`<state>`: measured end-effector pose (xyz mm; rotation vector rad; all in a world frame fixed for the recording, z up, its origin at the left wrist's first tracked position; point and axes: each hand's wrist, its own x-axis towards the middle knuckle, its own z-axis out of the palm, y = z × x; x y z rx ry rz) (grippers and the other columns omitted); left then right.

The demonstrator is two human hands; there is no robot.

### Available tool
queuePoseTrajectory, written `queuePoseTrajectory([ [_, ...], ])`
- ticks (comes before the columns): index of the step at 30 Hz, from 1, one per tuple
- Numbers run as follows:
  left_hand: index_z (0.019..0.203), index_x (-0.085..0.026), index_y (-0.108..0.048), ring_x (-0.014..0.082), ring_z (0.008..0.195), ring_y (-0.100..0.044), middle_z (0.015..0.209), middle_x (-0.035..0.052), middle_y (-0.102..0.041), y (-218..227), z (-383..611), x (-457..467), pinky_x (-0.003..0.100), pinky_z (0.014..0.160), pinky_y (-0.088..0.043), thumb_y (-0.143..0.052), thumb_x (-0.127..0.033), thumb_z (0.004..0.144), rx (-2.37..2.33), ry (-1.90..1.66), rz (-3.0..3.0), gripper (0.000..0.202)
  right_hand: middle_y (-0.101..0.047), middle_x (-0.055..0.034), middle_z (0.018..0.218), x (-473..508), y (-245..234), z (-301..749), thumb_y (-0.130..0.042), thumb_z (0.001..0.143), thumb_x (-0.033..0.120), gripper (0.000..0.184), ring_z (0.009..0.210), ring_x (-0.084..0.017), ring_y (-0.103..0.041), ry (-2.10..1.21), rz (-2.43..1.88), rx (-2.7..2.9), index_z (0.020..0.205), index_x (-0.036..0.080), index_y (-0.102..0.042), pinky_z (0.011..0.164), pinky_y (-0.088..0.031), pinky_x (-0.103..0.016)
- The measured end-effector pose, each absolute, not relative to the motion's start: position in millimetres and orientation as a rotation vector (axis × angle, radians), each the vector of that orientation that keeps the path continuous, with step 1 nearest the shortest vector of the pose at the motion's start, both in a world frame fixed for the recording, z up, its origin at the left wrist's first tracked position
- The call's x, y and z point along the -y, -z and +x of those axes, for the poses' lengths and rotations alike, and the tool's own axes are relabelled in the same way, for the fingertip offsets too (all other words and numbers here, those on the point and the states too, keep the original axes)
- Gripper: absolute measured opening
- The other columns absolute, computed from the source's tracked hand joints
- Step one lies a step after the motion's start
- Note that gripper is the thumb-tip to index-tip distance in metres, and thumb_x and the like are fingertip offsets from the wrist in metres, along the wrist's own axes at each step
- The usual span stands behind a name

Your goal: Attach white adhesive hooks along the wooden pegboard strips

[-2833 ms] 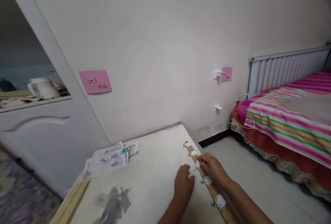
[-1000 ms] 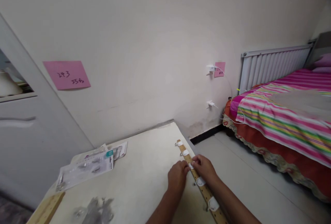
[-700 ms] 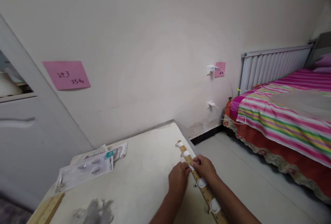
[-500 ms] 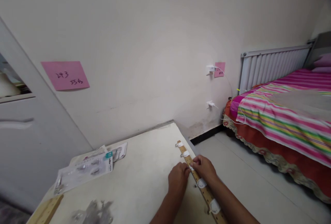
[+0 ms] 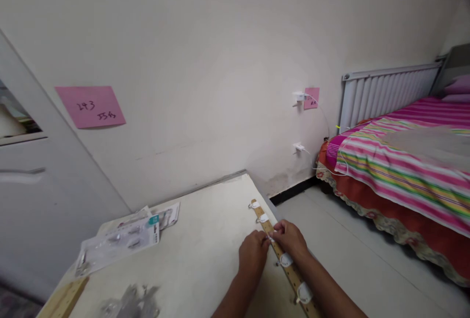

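Both bare hands (image 5: 252,252) run into slim forearms (image 5: 325,281), uncovered as far as they show.

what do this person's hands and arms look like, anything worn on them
The left hand and right hand are ungloved. No sleeve, watch or bracelet shows on the visible parts of the left forearm or right forearm. No rings stand out, but some fingers are hidden or too small to check.

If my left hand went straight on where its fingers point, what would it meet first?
Probably the small white tag between your left hand and right hand, on the wooden strip; depth is hard to judge there.
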<state>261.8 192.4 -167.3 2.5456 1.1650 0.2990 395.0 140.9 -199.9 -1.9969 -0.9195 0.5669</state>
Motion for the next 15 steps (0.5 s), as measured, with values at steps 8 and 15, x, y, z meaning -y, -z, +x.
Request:
queuePoseTrajectory([
  [8,0.081,-0.023,-0.062,0.0144,0.082,-0.059,0.087,0.0019,-0.065,170.0,261.4,-193.3,0.022,0.066,-0.036,-0.044,-0.031,0.082,-1.157,-0.319,2.543,0.019,-0.068,0.0009,0.07,-139.7,198.3,394.3,-0.06,0.064,0.033,0.016,0.067,-0.016,-0.06,-0.607,-1.956,0.885,0.076,0.023,-0.063,0.055,-0.037,-0.023],
  [15,0.08,-0.021,-0.062,0.0142,0.078,-0.057,0.084,0.002,-0.064,172.9,259.7,-191.9,0.022,0.066,-0.035,-0.046,-0.03,0.08,-1.147,-0.367,2.5,0.018,-0.067,-0.0001,0.068,-141.2,200.7,399.2,-0.059,0.066,0.036,0.018,0.066,-0.016,-0.059,-0.669,-1.848,0.861,0.073,0.019,-0.062,0.056,-0.039,-0.023],
])
